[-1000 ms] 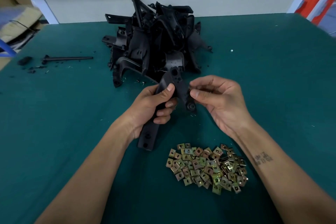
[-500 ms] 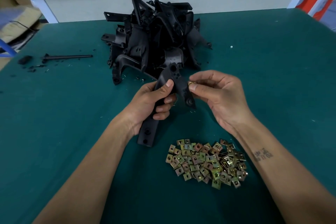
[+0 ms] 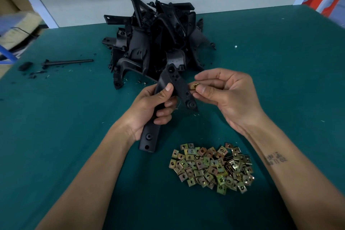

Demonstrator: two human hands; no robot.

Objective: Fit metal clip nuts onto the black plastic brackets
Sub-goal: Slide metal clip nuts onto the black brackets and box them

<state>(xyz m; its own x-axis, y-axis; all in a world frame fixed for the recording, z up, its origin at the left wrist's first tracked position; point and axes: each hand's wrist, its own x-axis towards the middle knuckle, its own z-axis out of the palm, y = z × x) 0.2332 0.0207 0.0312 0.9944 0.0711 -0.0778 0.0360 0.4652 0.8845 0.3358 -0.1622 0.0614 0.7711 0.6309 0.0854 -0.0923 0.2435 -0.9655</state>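
Left hand (image 3: 149, 106): wrapped around the middle of one black plastic bracket (image 3: 174, 85), thumb pressed on its upper face, fingers curled underneath.
Held bracket: angled piece raised above the table; its long leg runs down past the left wrist, its short leg points down and right toward the other hand.
Right hand (image 3: 226, 95): thumb and forefinger pinched on a single clip nut (image 3: 193, 86), the other fingers loosely curled.
Held clip nut: brass-coloured, touching the right edge of the bracket's short leg; whether it has slid onto the edge cannot be told.
Clip nut pile (image 3: 211, 167): loose heap of gold and greenish nuts on the table, near the person, between the two forearms and closer to the right one.
Bracket pile (image 3: 155, 41): tangled stack of black brackets at the far middle of the table, right behind the held bracket, its dark parts blending with the bracket's top end.
Table (image 3: 56, 136): covered in teal cloth, dotted with small pale specks.
Black rod (image 3: 68, 61): lies flat at far left, well apart from the hands.
Black debris (image 3: 25, 65): a small lump and crumbs just left of the rod.
View of the work: both hands are unobstructed; the right thumb covers part of the nut.
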